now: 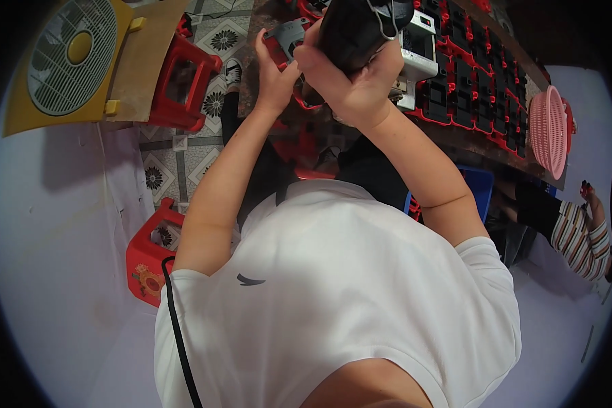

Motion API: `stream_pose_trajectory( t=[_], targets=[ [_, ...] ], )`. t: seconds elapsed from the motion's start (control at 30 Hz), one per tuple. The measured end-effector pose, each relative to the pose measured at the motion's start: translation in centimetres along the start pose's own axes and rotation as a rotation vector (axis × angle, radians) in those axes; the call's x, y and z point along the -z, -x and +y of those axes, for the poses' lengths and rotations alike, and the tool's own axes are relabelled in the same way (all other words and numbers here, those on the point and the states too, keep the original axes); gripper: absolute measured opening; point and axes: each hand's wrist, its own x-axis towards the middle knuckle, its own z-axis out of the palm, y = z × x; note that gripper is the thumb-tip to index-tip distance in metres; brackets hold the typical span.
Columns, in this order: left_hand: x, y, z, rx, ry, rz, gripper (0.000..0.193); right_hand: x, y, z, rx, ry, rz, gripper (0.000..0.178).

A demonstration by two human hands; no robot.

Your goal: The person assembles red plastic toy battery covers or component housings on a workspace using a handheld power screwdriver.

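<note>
My right hand point(360, 85) is wrapped around a thick black handheld tool point(357, 34), which looks like a power screwdriver with a metal wire loop at its upper end. To its left, my left hand point(274, 85) grips a grey-and-red plastic housing point(289, 39) by its near side, thumb and fingers around it. The black tool is held close to the camera, right beside the housing. Its working end is hidden, so I cannot tell whether it touches the housing. Below the two hands a red curved piece point(307, 102) shows in part.
A white box-shaped device point(420, 46) stands right of my hands, beside rows of red-and-black plastic housings point(464, 88). A pink basket point(549, 132) sits at the table's right end. Left are a yellow fan point(78, 54) and red stools point(190, 85). Another person in a striped shirt point(578, 238) is at right.
</note>
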Motion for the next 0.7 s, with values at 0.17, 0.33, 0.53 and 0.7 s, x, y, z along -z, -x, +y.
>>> stream_pose_trajectory(
  t=[0.17,0.33,0.53,0.7],
  targets=[
    [0.2,-0.6,-0.4,-0.062,-0.075,-0.005,0.093,0.1,0.5,2.0,-0.003,0.011,-0.007,0.064],
    [0.3,-0.3,1.6,0.064,0.008,-0.023,0.088,6.8,0.9,-1.4,-0.276,-0.199,0.124,0.022],
    [0.1,0.1,2.0,0.095,-0.002,-0.020,0.085,11.2,3.8,-0.1,-0.054,0.133,0.045,0.036],
    [0.0,-0.1,1.6,0.080,0.004,-0.038,0.084,11.1,4.4,0.5,-0.082,0.127,0.061,0.032]
  ],
)
